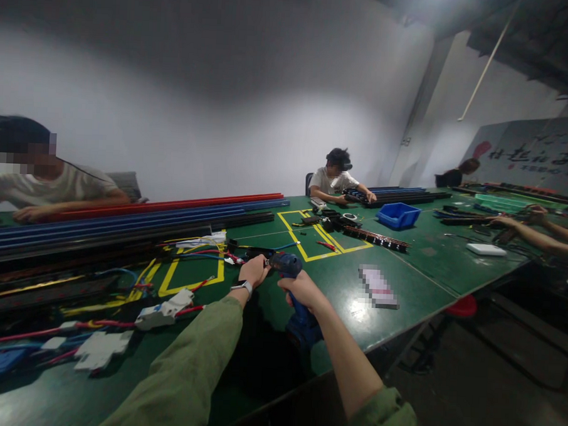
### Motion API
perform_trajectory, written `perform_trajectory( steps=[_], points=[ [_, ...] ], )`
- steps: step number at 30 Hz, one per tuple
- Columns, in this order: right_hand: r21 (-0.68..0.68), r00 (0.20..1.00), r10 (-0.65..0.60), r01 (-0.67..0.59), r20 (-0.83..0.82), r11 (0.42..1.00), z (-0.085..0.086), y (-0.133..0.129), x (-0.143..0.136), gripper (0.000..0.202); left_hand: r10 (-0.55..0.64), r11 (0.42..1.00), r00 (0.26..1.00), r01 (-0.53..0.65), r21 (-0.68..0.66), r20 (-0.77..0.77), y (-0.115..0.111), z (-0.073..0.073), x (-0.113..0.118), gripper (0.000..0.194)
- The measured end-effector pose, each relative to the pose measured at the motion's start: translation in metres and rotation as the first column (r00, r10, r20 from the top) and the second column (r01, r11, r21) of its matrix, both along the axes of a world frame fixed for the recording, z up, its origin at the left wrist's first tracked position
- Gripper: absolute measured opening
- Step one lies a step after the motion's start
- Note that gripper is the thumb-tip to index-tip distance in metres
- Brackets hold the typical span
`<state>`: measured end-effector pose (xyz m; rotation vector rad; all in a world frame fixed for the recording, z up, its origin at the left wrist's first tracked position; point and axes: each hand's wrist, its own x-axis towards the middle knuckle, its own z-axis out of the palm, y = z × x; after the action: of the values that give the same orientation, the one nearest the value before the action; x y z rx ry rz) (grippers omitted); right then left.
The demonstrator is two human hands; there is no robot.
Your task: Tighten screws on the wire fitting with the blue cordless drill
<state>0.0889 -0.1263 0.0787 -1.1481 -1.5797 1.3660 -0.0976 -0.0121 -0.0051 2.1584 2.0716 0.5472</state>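
Observation:
My right hand (302, 288) is wrapped round the handle of a blue cordless drill (302, 320), whose front end points left. Close to the drill's tip, my left hand (254, 271) is closed at the end of a dark part (249, 251) with wires; its fingers are partly hidden and small. A watch with a light band (244, 286) is on the left wrist. Red and blue wires (207, 253) lie just left of that hand. White connectors (167, 309) with red cables rest nearer on the green table (336, 316).
Long red, blue and black rails (171, 211) run along the back left. A blue bin (398, 215), a phone (378, 286) and a black strip (377, 237) lie to the right. Other people sit across the table, and another person's hands (504, 222) work at the right.

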Motion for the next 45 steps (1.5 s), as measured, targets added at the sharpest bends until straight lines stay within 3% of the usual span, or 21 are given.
perform_trajectory(
  steps=[9, 30, 45],
  points=[
    [-0.031, 0.999, -0.028, 0.029, 0.033, 0.999, 0.007, -0.005, -0.001, 0.012, -0.008, 1.0, 1.0, 0.008, 0.003, -0.016, 0.002, -0.003, -0.001, 0.026],
    [-0.043, 1.0, -0.025, 0.025, 0.005, 0.999, 0.004, -0.003, -0.001, 0.011, -0.032, 0.999, 0.999, 0.033, 0.019, -0.01, 0.002, -0.005, -0.002, 0.027],
    [-0.08, 1.0, -0.006, 0.007, 0.015, 0.997, 0.007, -0.001, 0.001, 0.008, -0.073, 0.995, 0.997, 0.075, 0.069, -0.03, 0.014, -0.019, -0.007, 0.026]
  ],
)
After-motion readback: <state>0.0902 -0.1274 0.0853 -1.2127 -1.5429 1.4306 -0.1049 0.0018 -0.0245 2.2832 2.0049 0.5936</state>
